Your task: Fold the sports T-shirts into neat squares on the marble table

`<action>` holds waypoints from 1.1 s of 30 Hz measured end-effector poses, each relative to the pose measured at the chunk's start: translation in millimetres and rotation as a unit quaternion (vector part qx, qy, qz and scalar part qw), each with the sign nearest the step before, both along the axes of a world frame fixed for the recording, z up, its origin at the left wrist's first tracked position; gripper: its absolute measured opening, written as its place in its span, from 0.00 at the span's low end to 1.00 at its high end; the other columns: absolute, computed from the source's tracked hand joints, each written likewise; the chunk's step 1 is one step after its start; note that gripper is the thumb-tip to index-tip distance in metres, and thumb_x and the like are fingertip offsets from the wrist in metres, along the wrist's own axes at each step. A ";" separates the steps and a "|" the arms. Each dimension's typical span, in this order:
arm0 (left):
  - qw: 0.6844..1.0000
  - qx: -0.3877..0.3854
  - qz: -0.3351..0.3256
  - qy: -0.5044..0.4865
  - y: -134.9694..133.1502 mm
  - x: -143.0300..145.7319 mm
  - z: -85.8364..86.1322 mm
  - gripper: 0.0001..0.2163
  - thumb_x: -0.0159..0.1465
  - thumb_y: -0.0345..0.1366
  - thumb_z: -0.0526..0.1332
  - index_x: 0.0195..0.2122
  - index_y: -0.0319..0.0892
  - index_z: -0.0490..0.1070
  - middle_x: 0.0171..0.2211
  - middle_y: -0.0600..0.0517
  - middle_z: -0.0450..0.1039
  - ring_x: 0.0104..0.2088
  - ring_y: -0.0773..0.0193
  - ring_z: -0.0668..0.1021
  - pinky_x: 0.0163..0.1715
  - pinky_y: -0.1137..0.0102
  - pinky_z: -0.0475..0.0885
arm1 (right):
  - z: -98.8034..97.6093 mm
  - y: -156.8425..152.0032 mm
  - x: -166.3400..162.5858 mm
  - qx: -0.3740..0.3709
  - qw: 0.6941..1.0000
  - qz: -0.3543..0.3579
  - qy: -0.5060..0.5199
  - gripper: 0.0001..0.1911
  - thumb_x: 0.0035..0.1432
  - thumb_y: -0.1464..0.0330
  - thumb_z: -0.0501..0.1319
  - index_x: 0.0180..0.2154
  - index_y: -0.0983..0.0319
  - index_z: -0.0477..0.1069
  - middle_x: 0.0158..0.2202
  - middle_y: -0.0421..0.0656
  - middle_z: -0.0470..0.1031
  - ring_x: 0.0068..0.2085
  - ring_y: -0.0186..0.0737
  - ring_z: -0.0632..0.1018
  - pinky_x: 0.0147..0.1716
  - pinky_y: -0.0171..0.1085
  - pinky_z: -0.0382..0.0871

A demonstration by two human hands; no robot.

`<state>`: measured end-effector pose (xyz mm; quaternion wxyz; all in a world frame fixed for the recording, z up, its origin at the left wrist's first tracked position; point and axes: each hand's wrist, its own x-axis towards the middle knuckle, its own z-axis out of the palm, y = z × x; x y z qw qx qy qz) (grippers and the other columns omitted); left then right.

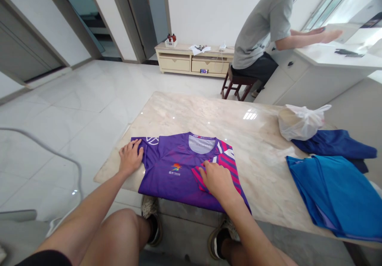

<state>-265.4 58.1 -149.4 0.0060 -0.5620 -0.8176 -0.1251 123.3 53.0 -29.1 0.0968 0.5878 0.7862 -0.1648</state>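
Purple jersey [182,182] lies face up at the near edge of the marble table [262,170], its pink-striped sleeve [197,175] turned in under the right hand [219,180], grip unclear, while the other sleeve [151,151], not yet turned in, juts beneath the flat, unclenched left hand [130,155].

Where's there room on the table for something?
The table is bare beyond the purple shirt, toward the far edge, and between shirt and blue clothes. It's crowded on the right, with clothes and plastic bag, and where left hand and right hand touch the shirt.
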 end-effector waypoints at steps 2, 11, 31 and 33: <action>1.000 0.002 0.001 0.000 0.2 0.1 -0.2 0.26 0.78 0.42 0.50 0.73 0.43 0.72 0.70 0.37 0.73 0.69 0.42 0.71 0.74 0.45 0.58 | -2.2 0.0 1.2 0.000 1.000 -0.002 -0.002 0.21 0.82 0.58 0.52 0.57 0.62 0.78 0.51 0.56 0.86 0.50 0.53 0.88 0.46 0.40 0.77; 1.000 0.006 -0.001 -0.003 -0.1 -0.7 -0.9 0.27 0.78 0.42 0.50 0.73 0.41 0.72 0.70 0.37 0.72 0.70 0.42 0.71 0.74 0.46 0.57 | 0.1 -0.3 1.2 -0.007 1.000 -0.003 -0.013 0.21 0.82 0.58 0.52 0.58 0.62 0.78 0.51 0.56 0.86 0.50 0.55 0.88 0.46 0.42 0.78; 0.984 -0.157 0.075 -0.031 0.0 37.3 28.1 0.29 0.80 0.41 0.47 0.78 0.32 0.63 0.80 0.29 0.54 0.80 0.31 0.58 0.76 0.35 0.56 | 5.6 3.6 35.6 0.006 1.000 -0.027 -0.010 0.22 0.82 0.60 0.52 0.58 0.65 0.79 0.55 0.57 0.85 0.56 0.55 0.86 0.51 0.42 0.75; 0.987 -0.135 0.072 -0.041 -1.0 41.1 31.7 0.28 0.80 0.41 0.47 0.75 0.30 0.65 0.80 0.29 0.56 0.79 0.32 0.61 0.75 0.35 0.59 | 5.6 5.5 42.8 0.005 0.999 -0.037 -0.007 0.23 0.82 0.59 0.51 0.58 0.64 0.79 0.55 0.57 0.84 0.57 0.55 0.85 0.51 0.42 0.75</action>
